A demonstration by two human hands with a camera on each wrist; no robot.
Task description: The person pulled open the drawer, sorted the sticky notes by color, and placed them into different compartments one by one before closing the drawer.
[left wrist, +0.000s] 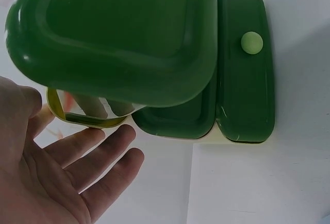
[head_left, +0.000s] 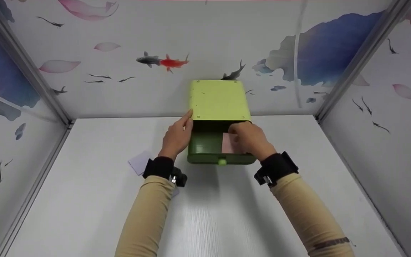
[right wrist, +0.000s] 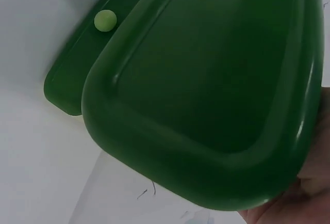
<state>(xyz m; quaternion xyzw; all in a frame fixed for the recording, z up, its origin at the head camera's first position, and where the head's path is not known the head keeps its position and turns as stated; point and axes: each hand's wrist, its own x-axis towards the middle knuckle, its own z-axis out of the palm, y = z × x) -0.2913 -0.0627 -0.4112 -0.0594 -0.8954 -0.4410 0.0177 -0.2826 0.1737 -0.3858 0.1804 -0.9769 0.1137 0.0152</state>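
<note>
A small light-green drawer cabinet (head_left: 219, 100) stands against the back wall. Its top drawer (head_left: 205, 142), dark green with a round pale-green knob (head_left: 222, 162), is pulled out toward me. My right hand (head_left: 253, 139) reaches down into the drawer's right side, fingers curled at the upper edge of a pink paper square (head_left: 229, 143). Along the cabinet's left side rests my left hand (head_left: 177, 137); in the left wrist view that hand (left wrist: 77, 172) has its fingers extended along the side. The right wrist view shows mostly the drawer's underside (right wrist: 206, 69), which covers the right fingers.
Below the pulled-out drawer, a lower drawer (left wrist: 247, 90) with its own knob shows in the left wrist view. A lilac paper square (head_left: 140, 162) lies on the white table (head_left: 95, 200) by my left wrist, and another lilac corner (head_left: 175, 192) peeks out beside the left forearm. Patterned panels enclose the table.
</note>
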